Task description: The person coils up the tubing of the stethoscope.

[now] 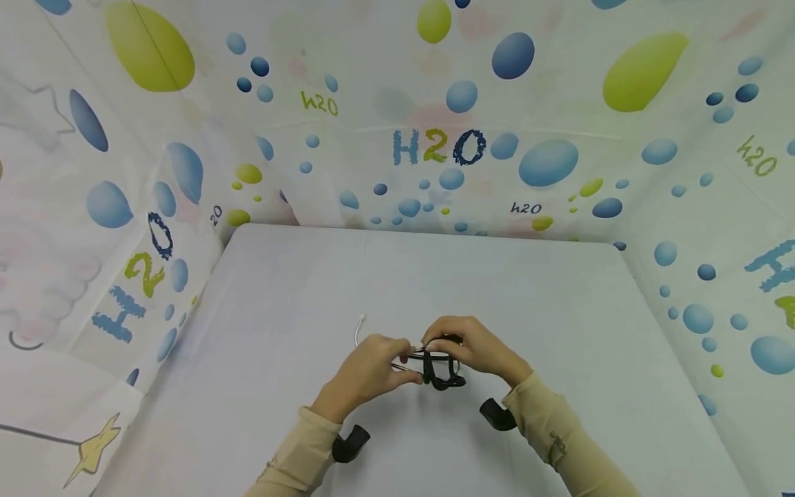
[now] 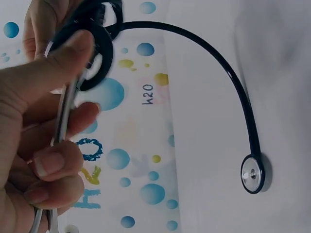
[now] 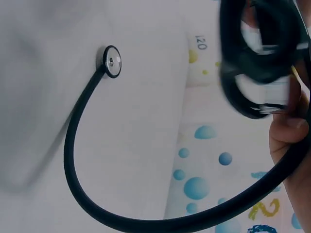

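A stethoscope with black tubing (image 1: 442, 384) is held in the air between both hands above the white table. My left hand (image 1: 373, 366) grips its metal ear tubes (image 2: 61, 119), fingers curled round them and thumb against the black loops. A pale ear tip (image 1: 362, 318) sticks out beyond this hand. My right hand (image 1: 477, 345) pinches the bunched tubing at the other end, partly hidden behind the loops in the right wrist view. From the bundle a length of tube curves away to the round chest piece (image 2: 252, 174), silver-faced with a black rim.
The white tabletop (image 1: 298, 290) spreads around the hands. Behind it and on both sides stand white sheets (image 1: 348, 41) printed with blue and green drops and H2O lettering. A black wrist device (image 1: 351, 444) sits under each sleeve.
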A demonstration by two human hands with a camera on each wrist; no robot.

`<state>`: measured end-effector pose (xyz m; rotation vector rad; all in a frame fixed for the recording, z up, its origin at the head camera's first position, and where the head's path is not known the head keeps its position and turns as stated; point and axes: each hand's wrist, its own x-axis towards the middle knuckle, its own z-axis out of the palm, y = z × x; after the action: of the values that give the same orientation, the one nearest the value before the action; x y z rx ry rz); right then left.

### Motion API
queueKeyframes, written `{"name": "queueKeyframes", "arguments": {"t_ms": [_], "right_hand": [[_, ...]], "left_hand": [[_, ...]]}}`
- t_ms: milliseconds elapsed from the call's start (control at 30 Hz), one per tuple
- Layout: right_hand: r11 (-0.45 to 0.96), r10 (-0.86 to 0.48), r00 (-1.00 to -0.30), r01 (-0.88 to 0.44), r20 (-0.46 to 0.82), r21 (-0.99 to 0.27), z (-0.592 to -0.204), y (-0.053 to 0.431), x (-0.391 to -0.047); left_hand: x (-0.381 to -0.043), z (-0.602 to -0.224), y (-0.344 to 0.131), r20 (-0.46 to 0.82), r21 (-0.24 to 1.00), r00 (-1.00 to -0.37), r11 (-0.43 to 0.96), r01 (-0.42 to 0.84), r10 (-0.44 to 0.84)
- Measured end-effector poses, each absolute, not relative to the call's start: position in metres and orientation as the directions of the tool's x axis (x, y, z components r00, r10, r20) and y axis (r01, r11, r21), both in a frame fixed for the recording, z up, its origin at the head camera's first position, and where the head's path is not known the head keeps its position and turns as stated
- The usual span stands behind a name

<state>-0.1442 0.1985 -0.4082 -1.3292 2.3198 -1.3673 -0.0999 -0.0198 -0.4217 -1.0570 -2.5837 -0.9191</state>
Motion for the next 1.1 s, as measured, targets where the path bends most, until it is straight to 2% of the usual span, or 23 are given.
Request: {"name": "queueKeyframes", "arguments": {"t_ms": [167,333,433,600,700,867,1000,1100], "right_hand": [[0.207,-0.745,-0.59,-0.65,0.312,-0.732,-0.407,0.197,-0.144],[0.125,-0.755,-0.616,-0.47,0.224,-0.874,-0.417,0.201,-0.153],[0.062,-0.739,-0.648,-0.337,0.184,-0.939,-0.426,0.207,-0.157],[0.057,-0.653,-0.74,-0.259,0.16,-0.964,-0.44,0.213,-0.155],[0.107,-0.596,-0.79,-0.258,0.146,-0.96,-0.447,0.209,-0.147],[0.189,-0.531,-0.834,-0.288,0.149,-0.939,-0.45,0.199,-0.127],[0.208,-0.54,-0.822,-0.338,0.18,-0.918,-0.448,0.197,-0.112],[0.257,-0.564,-0.795,-0.428,0.225,-0.867,-0.443,0.195,-0.103]], "left_hand": [[-0.098,-0.415,-0.018,0.372,0.432,-0.719,0.576,0.694,0.587],[-0.092,-0.41,-0.011,0.411,0.42,-0.652,0.503,0.756,0.637],[-0.09,-0.411,-0.008,0.417,0.497,-0.658,0.449,0.742,0.626],[-0.094,-0.404,-0.011,0.456,0.648,-0.725,0.365,0.668,0.517],[-0.098,-0.4,-0.018,0.492,0.659,-0.737,0.355,0.663,0.463],[-0.103,-0.4,-0.025,0.494,0.622,-0.76,0.439,0.648,0.422],[-0.108,-0.404,-0.029,0.506,0.6,-0.774,0.488,0.633,0.382],[-0.112,-0.406,-0.035,0.525,0.593,-0.775,0.502,0.63,0.352]]}}
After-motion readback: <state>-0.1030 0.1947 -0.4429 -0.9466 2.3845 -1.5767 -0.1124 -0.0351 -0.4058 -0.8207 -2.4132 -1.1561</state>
